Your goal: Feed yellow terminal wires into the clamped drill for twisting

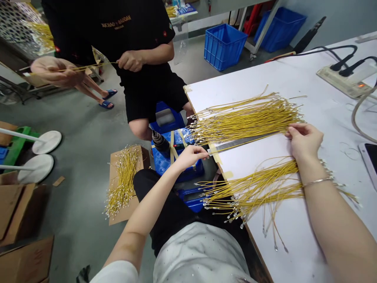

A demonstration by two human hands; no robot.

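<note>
A single yellow wire [255,139] is stretched between my two hands, running along a steel ruler [235,144] on the white table. My left hand [192,155] pinches its near-left end just off the table's edge, by the ruler's end. At the other end, my right hand [306,140] has thumb and fingers closed on the wire. Just beyond the ruler lies a thick bundle of yellow wires [244,120] with metal terminals at the ends. A looser bundle of yellow wires [265,179] lies on the near side, partly under my right forearm, its terminals hanging over the edge.
Opposite, a person in black [118,35] holds a yellow wire in both hands. More wires lie on cardboard [122,182] at floor level. A dark tool [160,142] stands on a blue stool [161,163]. A power strip [343,80] and phone [369,161] sit right; blue crates [224,47] stand behind.
</note>
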